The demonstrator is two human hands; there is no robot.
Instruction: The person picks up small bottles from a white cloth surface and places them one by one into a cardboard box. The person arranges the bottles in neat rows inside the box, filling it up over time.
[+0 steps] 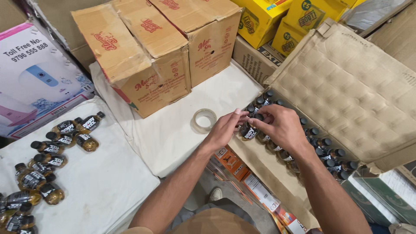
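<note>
1. The left hand (225, 128) and the right hand (281, 125) meet over one small bottle (248, 131) of amber liquid with a black cap and dark label. Both hands pinch it with curled fingers, the left at its side, the right over its cap end, likely to steady it.
2. Directly under and beyond the right hand sits an open cardboard carton (277, 182) packed with rows of like bottles (325, 149) standing upright, caps up, so they fit tightly.
3. The carton flap (346, 86) is folded back to the right of the hands, its inside dented by the caps.
4. Just left of the left hand, a roll of clear tape (204, 120) lies flat on the white-covered worktop (173, 134).
5. Farther left, loose bottles (47, 160) lie on their sides in a cluster.
6. Beyond the tape, sealed brown boxes (164, 47) stand stacked; yellow boxes (277, 21) sit behind them.
</note>
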